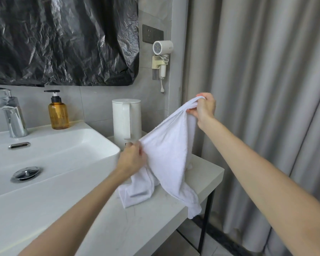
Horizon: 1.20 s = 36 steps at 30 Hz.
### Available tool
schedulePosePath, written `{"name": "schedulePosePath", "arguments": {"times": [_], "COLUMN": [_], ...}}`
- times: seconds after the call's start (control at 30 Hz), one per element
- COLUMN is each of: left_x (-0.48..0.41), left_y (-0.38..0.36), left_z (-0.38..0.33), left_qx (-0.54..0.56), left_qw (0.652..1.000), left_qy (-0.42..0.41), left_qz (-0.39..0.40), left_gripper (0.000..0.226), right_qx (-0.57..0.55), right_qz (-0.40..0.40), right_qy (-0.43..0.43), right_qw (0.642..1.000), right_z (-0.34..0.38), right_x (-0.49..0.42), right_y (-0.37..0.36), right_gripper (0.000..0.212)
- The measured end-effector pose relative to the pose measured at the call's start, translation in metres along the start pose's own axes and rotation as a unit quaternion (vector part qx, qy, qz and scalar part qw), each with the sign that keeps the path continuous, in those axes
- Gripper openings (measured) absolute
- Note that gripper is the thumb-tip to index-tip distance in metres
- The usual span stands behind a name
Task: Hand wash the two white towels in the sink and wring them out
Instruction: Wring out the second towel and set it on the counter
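Note:
A white towel (pixel 169 154) hangs stretched in the air over the marble counter (pixel 155 218), right of the white sink (pixel 63 145). My right hand (pixel 204 108) grips its upper corner, raised high. Lower down and to the left, my left hand (pixel 132 158) pinches another edge of the same towel. White cloth (pixel 137 189) lies crumpled on the counter beneath; I cannot tell whether it is a second towel or the first one's lower part. The sink basin holds no water, and its drain (pixel 26 173) shows.
A chrome tap (pixel 12 115) and an amber soap pump bottle (pixel 58 111) stand behind the sink. A white kettle (pixel 127 121) stands on the counter just behind the towel. A hair dryer (pixel 162 50) hangs on the wall. Grey curtains (pixel 266 89) fill the right side.

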<state>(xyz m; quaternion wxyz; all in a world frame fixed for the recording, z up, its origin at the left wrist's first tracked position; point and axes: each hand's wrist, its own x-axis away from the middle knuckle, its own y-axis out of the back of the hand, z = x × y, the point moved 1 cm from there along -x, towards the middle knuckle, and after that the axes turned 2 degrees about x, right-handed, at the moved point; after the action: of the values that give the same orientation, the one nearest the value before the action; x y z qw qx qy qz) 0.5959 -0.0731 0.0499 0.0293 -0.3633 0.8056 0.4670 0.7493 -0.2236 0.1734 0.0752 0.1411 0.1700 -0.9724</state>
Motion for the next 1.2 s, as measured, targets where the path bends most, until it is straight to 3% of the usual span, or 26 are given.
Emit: {"name": "schedulePosePath", "arguments": {"times": [0.2, 0.3, 0.4, 0.53, 0.63, 0.7, 0.73, 0.77, 0.8, 0.83, 0.9, 1.1, 1.2], "left_x": [-0.043, -0.058, -0.061, -0.047, -0.031, -0.025, -0.023, -0.021, -0.021, -0.02, -0.017, -0.007, 0.01], "left_y": [0.072, 0.093, 0.093, 0.056, 0.026, 0.014, 0.011, 0.01, 0.009, 0.009, 0.011, -0.002, -0.015], "left_z": [-0.029, -0.048, -0.049, -0.023, -0.003, 0.003, 0.005, 0.004, 0.003, 0.002, 0.0, 0.006, 0.02], "left_qx": [0.111, 0.17, 0.175, 0.131, 0.14, 0.167, 0.185, 0.201, 0.215, 0.224, 0.229, 0.199, 0.093], "left_qw": [0.983, 0.966, 0.963, 0.974, 0.977, 0.975, 0.972, 0.969, 0.966, 0.962, 0.959, 0.971, 0.983], "left_qy": [-0.101, -0.149, -0.191, -0.178, -0.117, -0.083, -0.073, -0.07, -0.07, -0.075, -0.089, -0.08, -0.157], "left_qz": [-0.104, -0.122, -0.068, 0.046, 0.106, 0.122, 0.123, 0.124, 0.128, 0.135, 0.142, 0.109, -0.021], "left_gripper": [0.005, 0.007, 0.016, 0.031, 0.027, 0.024, 0.023, 0.022, 0.021, 0.02, 0.02, 0.007, 0.053], "right_qx": [-0.03, 0.061, 0.173, 0.283, 0.441, 0.575, 0.632, 0.652, 0.622, 0.555, 0.418, 0.381, 0.346], "right_qz": [-0.096, -0.128, -0.117, 0.007, 0.166, 0.285, 0.32, 0.335, 0.345, 0.361, 0.397, 0.366, 0.313], "right_qy": [0.022, 0.088, 0.107, 0.034, -0.049, -0.084, -0.062, -0.01, 0.04, 0.066, 0.079, 0.107, 0.102], "right_qw": [0.995, 0.986, 0.972, 0.958, 0.88, 0.762, 0.703, 0.68, 0.702, 0.747, 0.814, 0.842, 0.878], "right_z": [-0.019, -0.018, -0.024, -0.059, -0.084, -0.09, -0.093, -0.094, -0.094, -0.094, -0.094, -0.109, -0.111], "right_x": [-0.017, -0.017, -0.013, -0.003, 0.01, 0.03, 0.037, 0.042, 0.05, 0.056, 0.066, 0.068, 0.061], "right_y": [0.029, 0.032, 0.035, 0.04, 0.046, 0.046, 0.044, 0.04, 0.036, 0.03, 0.021, 0.008, 0.008], "right_gripper": [0.034, 0.032, 0.033, 0.03, 0.021, 0.022, 0.026, 0.032, 0.039, 0.042, 0.036, 0.014, 0.011]}}
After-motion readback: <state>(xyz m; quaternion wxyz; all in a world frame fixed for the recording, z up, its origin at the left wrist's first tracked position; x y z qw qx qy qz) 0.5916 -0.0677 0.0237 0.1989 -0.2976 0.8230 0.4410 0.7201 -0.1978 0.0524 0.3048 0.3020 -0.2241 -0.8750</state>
